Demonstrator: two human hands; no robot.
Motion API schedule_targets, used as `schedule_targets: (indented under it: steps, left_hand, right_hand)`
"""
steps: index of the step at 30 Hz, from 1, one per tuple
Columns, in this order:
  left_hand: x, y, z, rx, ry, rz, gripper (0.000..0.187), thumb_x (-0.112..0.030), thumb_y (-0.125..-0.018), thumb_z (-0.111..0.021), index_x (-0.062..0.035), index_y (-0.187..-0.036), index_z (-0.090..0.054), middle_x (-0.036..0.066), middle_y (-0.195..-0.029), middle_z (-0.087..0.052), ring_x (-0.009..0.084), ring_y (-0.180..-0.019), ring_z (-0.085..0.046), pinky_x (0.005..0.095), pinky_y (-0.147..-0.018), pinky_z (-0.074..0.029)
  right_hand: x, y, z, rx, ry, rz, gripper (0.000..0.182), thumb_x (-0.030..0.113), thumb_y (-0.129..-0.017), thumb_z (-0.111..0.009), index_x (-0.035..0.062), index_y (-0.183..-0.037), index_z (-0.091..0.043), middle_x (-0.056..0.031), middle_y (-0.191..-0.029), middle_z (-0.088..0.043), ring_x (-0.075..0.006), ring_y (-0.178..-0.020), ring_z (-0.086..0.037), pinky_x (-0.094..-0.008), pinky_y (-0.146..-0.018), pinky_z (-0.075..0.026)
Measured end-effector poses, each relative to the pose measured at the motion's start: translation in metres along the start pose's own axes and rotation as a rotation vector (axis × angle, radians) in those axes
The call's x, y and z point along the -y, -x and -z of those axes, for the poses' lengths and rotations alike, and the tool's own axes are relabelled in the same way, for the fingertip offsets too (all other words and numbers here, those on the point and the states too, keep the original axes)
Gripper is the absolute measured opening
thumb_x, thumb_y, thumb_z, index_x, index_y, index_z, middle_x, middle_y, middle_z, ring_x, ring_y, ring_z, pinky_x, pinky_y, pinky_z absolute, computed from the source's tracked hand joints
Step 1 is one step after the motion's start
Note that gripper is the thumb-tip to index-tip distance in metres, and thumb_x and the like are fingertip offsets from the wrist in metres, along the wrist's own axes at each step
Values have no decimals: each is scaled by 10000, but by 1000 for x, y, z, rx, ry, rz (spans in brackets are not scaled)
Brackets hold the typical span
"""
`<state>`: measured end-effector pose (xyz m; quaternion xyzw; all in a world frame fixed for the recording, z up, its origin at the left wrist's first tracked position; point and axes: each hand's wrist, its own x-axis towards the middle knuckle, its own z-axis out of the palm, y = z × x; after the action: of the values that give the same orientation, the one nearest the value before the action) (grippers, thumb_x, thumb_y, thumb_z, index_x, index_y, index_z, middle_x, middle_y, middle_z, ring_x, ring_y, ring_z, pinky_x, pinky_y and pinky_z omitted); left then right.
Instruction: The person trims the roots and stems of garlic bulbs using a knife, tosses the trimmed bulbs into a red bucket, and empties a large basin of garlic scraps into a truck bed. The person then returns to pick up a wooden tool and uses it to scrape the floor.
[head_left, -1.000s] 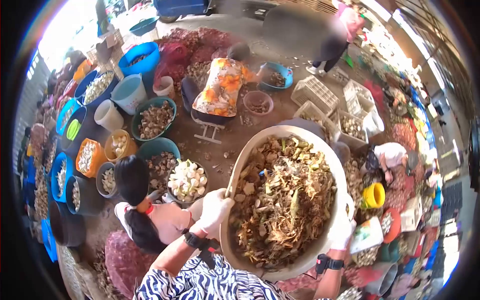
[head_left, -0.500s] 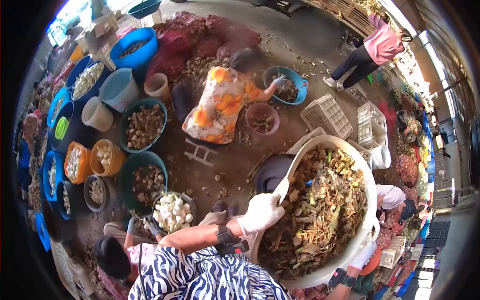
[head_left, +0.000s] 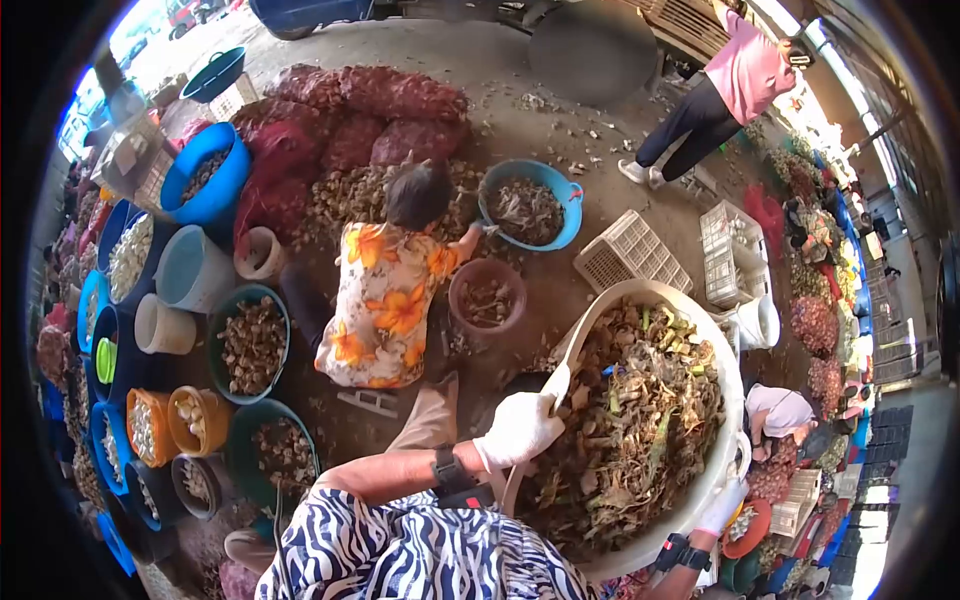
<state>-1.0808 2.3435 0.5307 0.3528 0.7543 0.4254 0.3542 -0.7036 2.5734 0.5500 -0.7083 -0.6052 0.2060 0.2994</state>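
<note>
The floor (head_left: 605, 180) spreads under everything, with red sacks (head_left: 405, 90) piled at its far side. A person in a flowered shirt (head_left: 385, 300) sits low, back to the camera, one arm reaching to the edge of a blue basin (head_left: 570, 225); a person in pink (head_left: 750, 70) stands farther off, at the upper right. Nearest is the pale tub (head_left: 733, 385), in front of the wearer's patterned shirt (head_left: 430, 555) and right of centre, tilted so its inside shows. Brown and yellowish scraps (head_left: 630, 430) fill much of it. Beyond the tub lies a slatted crate (head_left: 635, 252); a mauve bowl (head_left: 488, 270) sits between the flowered shirt and the crate. At the left, two orange buckets (head_left: 207, 438) stand side by side. The gloved left hand (head_left: 520, 430) has its fingers clamped on the tub's near-left handle (head_left: 560, 382). The gloved right hand (head_left: 722, 508) is at the opposite handle (head_left: 740, 458); its fingers are mostly hidden, so I cannot tell how they close. Smallest is a blue scrap (head_left: 610, 370) among the rest.
</note>
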Motion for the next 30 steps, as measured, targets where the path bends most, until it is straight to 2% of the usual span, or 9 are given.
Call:
schedule_targets:
  steps: [3, 5, 8, 12, 16, 18, 19, 22, 30]
  left_hand:
    - [-1, -70, 24, 36, -14, 1, 257, -225, -752, -594, 12, -828, -657, 260, -752, -628, 424, -746, -645, 480, -699, -502]
    - [-8, -94, 32, 57, -66, -54, 288, -216, -744, -574, 19, -862, -693, 271, -758, -643, 414, -754, -669, 484, -733, -528]
    - [-15, -120, 43, 50, -68, -55, 284, -203, -728, -588, 19, -877, -684, 261, -737, -640, 425, -737, -658, 478, -703, -531]
    - [-40, -175, 69, 90, -79, -50, 270, -195, -731, -591, 23, -867, -672, 256, -724, -637, 430, -721, -648, 484, -692, -523]
    - [-47, -218, 73, 7, -86, -188, 248, -190, -749, -589, 30, -841, -660, 250, -687, -626, 423, -664, -635, 489, -643, -505]
    - [-40, -257, 62, 57, 3, -146, 242, -196, -765, -590, 29, -820, -658, 245, -668, -623, 407, -637, -635, 472, -619, -503]
    - [-38, -279, 57, 36, 10, -147, 242, -208, -779, -597, 28, -781, -654, 237, -653, -621, 397, -620, -634, 457, -603, -501]
    - [-38, -331, 46, -39, -19, -190, 291, -264, -782, -639, 24, -749, -663, 232, -675, -628, 406, -652, -636, 467, -631, -505]
    - [-85, -498, 8, -47, -88, 47, 306, -313, -792, -661, -14, -852, -688, 226, -757, -657, 412, -764, -654, 456, -682, -504]
  right_hand:
    - [43, -22, -23, 58, -9, -24, 407, 320, -949, -591, -13, -718, -551, 27, -651, -414, -128, -570, -321, -335, -489, -275]
    - [40, -35, -28, -2, 15, 26, 395, 326, -935, -601, -61, -852, -597, -48, -698, -506, -187, -606, -407, -358, -548, -360]
    - [73, -41, -48, -3, -43, -56, 396, 301, -931, -608, -94, -949, -626, -60, -739, -547, -179, -643, -450, -347, -590, -400]
    - [111, -71, -82, -75, -37, -176, 361, 275, -933, -614, -85, -937, -641, -15, -759, -542, -130, -649, -437, -317, -579, -386]
    - [146, -101, -103, -68, -123, -145, 307, 253, -933, -616, -50, -953, -664, 1, -736, -519, -127, -631, -415, -306, -564, -370]
    - [171, -127, -122, -92, -142, -123, 294, 242, -933, -614, -42, -979, -670, 6, -738, -514, -125, -634, -412, -303, -566, -368]
    - [185, -143, -130, -32, -53, -153, 274, 223, -933, -611, -36, -1000, -669, 9, -756, -512, -115, -637, -407, -296, -553, -357]
    - [190, -196, -170, -5, -123, -100, 250, 214, -935, -606, -24, -987, -661, 11, -752, -511, -113, -630, -411, -293, -543, -356]
    - [192, -388, -272, 73, -238, -97, 186, 189, -939, -591, 9, -954, -638, 17, -739, -509, -107, -612, -422, -285, -517, -354]
